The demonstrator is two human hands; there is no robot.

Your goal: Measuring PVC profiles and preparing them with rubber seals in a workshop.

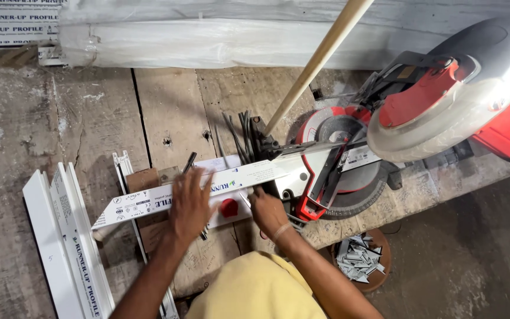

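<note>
A long white plastic profile strip [166, 198] lies across the wooden bench and runs into the red and grey mitre saw [349, 159]. My left hand [189, 204] presses flat on the strip, fingers spread. My right hand [267, 210] rests against the strip's near edge close to the saw base, fingers curled; I cannot tell if it grips anything. A small red round piece [229, 207] sits between my two hands. The saw's head [455, 88] is raised at the right.
Several more white profile strips [69, 242] lie at the left. A bundle of black strips [240, 139] stands behind the saw fence. A wooden pole [320, 59] leans across the top. A round dish of white offcuts [361, 257] sits on the floor. Wrapped stock [208, 35] lies at the back.
</note>
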